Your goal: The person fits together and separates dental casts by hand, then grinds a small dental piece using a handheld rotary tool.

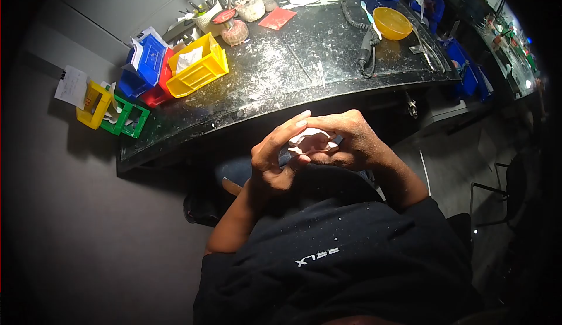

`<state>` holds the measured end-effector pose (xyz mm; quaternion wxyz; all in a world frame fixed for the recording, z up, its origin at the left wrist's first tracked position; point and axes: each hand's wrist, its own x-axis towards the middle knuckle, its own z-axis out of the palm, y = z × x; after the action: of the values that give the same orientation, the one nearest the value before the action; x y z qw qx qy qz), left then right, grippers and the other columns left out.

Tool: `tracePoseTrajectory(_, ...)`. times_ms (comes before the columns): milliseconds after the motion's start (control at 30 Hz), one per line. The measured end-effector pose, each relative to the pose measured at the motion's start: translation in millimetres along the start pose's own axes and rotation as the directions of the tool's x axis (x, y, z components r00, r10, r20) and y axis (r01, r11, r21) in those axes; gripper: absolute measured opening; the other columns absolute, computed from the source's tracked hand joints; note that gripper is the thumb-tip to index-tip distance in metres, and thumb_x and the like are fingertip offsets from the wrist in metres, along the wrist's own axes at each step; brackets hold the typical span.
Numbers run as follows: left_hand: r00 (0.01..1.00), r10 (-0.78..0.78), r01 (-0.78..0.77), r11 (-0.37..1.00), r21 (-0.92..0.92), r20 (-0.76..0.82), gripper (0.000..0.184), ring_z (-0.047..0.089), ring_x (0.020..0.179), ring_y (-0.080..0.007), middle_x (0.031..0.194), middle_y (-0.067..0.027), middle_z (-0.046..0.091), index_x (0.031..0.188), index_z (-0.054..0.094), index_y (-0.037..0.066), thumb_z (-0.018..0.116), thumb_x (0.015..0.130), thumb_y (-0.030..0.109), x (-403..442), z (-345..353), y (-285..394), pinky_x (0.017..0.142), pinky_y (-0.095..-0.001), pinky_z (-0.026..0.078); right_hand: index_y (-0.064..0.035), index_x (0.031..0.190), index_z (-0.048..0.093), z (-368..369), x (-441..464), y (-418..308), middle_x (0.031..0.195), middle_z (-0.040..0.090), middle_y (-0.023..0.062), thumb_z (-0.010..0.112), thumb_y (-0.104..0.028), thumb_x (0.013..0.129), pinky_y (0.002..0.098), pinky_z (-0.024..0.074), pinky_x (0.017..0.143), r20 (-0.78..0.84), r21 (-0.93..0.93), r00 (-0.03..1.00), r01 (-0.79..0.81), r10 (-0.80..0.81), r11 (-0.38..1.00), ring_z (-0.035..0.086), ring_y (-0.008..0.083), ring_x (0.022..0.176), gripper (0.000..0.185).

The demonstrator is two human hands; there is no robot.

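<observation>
Head view. A small, pale piece point(315, 142) is held between both hands above the lap, just short of the table's front edge. Its outline is irregular and jagged; a whitish border is seen around a hollowed, pinkish-brown middle, though finer detail is too small to be made out. It is gripped from the left side by the left hand point(273, 155), with the fingers arched over the far side and the thumb placed at the near side. It is enclosed from the right by the curled fingers of the right hand point(350, 140).

The dark table point(263, 73) is bounded by a curved front edge, beyond which the hands are not extended. Its dusty surface is flanked on the left by a yellow bin point(199, 67) and on the right by a black corded tool point(367, 48) and a yellow bowl point(393, 23). Between these, a broad stretch of tabletop is crossed only by a thin rod point(299, 61).
</observation>
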<state>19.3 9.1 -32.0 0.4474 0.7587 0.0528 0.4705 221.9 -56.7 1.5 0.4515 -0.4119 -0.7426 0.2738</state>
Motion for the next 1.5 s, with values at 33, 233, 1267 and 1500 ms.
tracePoseTrajectory(33, 1.0, 0.016, -0.016, 1.0, 0.006, 0.004, 0.049, 0.061, 0.125, -0.038, 0.135, -0.0308, 0.059, 0.135, 0.057, 0.0, 0.074, 0.093, 0.018, 0.8, -0.4, 0.0, 0.103, -0.041, 0.05, -0.0069, 0.126, 0.064, 0.8, -0.6, 0.3, 0.101, 0.074, 0.0133, 0.086, -0.016, 0.077, 0.033, 0.0577, 0.076, 0.005, 0.001, 1.0, -0.002, 0.002, 1.0, 0.075, 0.0283, 0.089, 0.055)
tracePoseTrajectory(233, 0.999, 0.04, -0.04, 0.999, -0.009, 0.012, 0.045, 0.062, 0.125, -0.0383, 0.135, -0.0318, 0.059, 0.133, 0.058, 0.0, 0.074, 0.091, 0.009, -0.1, -1.8, -0.1, 0.103, -0.0412, 0.05, -0.008, 0.128, 0.064, 2.7, -3.1, 5.0, 0.102, 0.074, 0.0148, 0.087, -0.015, 0.074, 0.0344, 0.0581, 0.075, -0.032, -0.027, 0.997, 0.066, -0.067, 0.997, 0.074, 0.0313, 0.088, 0.059)
tracePoseTrajectory(1267, 0.995, 0.097, -0.094, 0.993, -0.077, 0.032, 0.045, 0.065, 0.119, -0.0402, 0.131, -0.0344, 0.059, 0.128, 0.06, 0.0, 0.077, 0.088, 0.011, 2.4, -2.2, 3.9, 0.096, -0.0426, 0.055, -0.0078, 0.128, 0.064, -0.9, -5.1, -14.3, 0.101, 0.073, 0.0141, 0.089, -0.014, 0.07, 0.0362, 0.0583, 0.074, 0.018, -0.123, 0.999, 0.039, -0.037, 0.992, 0.073, 0.0325, 0.087, 0.063)
tracePoseTrajectory(1500, 0.996, 0.058, -0.056, 0.998, -0.025, 0.072, 0.047, 0.059, 0.127, -0.0408, 0.136, -0.0346, 0.056, 0.127, 0.061, 0.001, 0.079, 0.088, 0.018, 5.4, -9.9, 6.9, 0.105, -0.0457, 0.048, -0.0081, 0.136, 0.058, 3.6, -2.3, -12.2, 0.102, 0.073, 0.0146, 0.089, -0.018, 0.073, 0.0356, 0.0589, 0.076, 0.029, -0.1, 1.0, 0.011, -0.008, 0.995, 0.074, 0.0318, 0.089, 0.071)
